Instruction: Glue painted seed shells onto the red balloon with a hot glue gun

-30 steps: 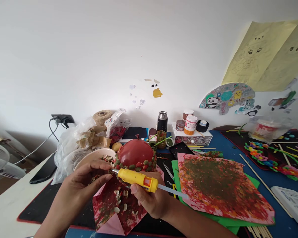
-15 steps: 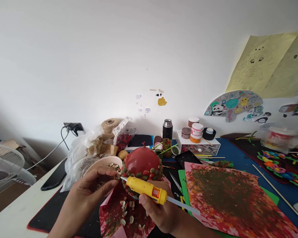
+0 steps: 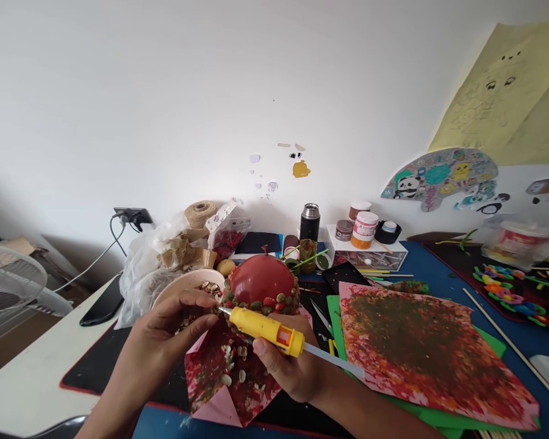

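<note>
A yellow hot glue gun (image 3: 258,326) with a clear glue stick out of its back is gripped in my right hand (image 3: 290,360). Its nozzle points left, to the fingertips of my left hand (image 3: 165,332). Thumb and index finger there pinch a small pistachio shell, mostly hidden. Behind the gun stands a red balloon (image 3: 263,277) ringed with red and green painted shells (image 3: 256,305). A pale bowl (image 3: 167,289) of shells sits behind my left hand. Loose shells (image 3: 241,375) lie on paint-stained pink paper (image 3: 217,407) below.
A paint-covered sheet (image 3: 412,347) lies on green card at right. Behind are a black thermos (image 3: 310,222), paint jars (image 3: 365,228) on a small drawer box, twine (image 3: 201,213) and plastic bags (image 3: 141,268). Scissors (image 3: 320,316) rest near my right hand. A fan (image 3: 16,286) stands left.
The camera view has tilted down slightly, showing more of the table front. Both hands keep nearly the same pose, with the nozzle still at the left fingertips.
</note>
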The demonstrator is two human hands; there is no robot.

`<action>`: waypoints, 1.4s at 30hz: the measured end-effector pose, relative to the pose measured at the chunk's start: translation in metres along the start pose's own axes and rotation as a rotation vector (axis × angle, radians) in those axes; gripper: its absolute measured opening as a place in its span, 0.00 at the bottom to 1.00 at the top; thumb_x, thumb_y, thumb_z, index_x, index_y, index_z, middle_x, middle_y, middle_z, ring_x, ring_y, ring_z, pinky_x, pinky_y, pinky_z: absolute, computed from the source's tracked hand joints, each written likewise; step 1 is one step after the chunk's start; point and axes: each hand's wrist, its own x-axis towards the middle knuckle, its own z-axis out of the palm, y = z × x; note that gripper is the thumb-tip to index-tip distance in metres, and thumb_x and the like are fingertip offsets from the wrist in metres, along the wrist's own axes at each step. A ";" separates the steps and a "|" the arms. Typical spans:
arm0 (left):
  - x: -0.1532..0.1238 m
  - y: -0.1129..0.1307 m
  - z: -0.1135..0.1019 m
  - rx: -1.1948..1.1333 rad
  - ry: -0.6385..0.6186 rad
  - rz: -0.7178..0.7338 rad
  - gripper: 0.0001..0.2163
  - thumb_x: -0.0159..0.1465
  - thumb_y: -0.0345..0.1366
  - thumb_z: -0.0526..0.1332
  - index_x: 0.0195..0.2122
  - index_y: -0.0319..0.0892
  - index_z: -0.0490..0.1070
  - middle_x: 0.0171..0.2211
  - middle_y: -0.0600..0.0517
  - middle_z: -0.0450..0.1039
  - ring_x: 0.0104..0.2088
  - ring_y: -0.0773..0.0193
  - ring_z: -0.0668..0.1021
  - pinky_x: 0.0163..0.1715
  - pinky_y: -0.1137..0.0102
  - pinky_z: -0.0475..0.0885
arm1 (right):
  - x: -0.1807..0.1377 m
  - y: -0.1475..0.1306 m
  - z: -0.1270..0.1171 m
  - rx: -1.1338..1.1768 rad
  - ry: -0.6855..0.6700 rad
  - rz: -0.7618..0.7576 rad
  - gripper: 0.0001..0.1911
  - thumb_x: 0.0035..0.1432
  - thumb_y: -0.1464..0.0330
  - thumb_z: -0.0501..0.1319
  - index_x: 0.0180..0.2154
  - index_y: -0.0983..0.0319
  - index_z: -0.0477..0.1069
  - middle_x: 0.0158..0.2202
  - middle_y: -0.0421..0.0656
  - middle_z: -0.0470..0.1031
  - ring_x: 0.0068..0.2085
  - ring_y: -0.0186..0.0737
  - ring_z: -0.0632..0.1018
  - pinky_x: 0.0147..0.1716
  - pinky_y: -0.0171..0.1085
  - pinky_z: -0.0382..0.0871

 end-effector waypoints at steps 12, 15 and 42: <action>-0.005 0.001 0.001 -0.032 -0.018 -0.054 0.30 0.57 0.74 0.87 0.40 0.52 0.94 0.42 0.45 0.95 0.44 0.44 0.96 0.51 0.57 0.96 | -0.005 0.007 0.005 -0.005 0.000 -0.031 0.34 0.96 0.46 0.55 0.35 0.55 0.71 0.27 0.37 0.68 0.26 0.38 0.68 0.32 0.41 0.71; -0.006 0.000 0.001 -0.008 -0.009 -0.048 0.30 0.57 0.74 0.87 0.40 0.52 0.95 0.41 0.45 0.95 0.44 0.44 0.96 0.48 0.59 0.96 | -0.004 0.007 0.006 0.008 -0.005 -0.046 0.33 0.97 0.46 0.54 0.36 0.55 0.72 0.28 0.36 0.68 0.26 0.39 0.68 0.33 0.41 0.71; -0.008 -0.015 -0.006 -0.047 -0.044 -0.066 0.23 0.63 0.64 0.89 0.45 0.52 0.96 0.48 0.45 0.97 0.53 0.42 0.97 0.57 0.58 0.96 | -0.002 0.005 0.008 -0.020 0.047 -0.103 0.33 0.98 0.48 0.53 0.36 0.55 0.66 0.27 0.35 0.67 0.25 0.36 0.69 0.27 0.38 0.63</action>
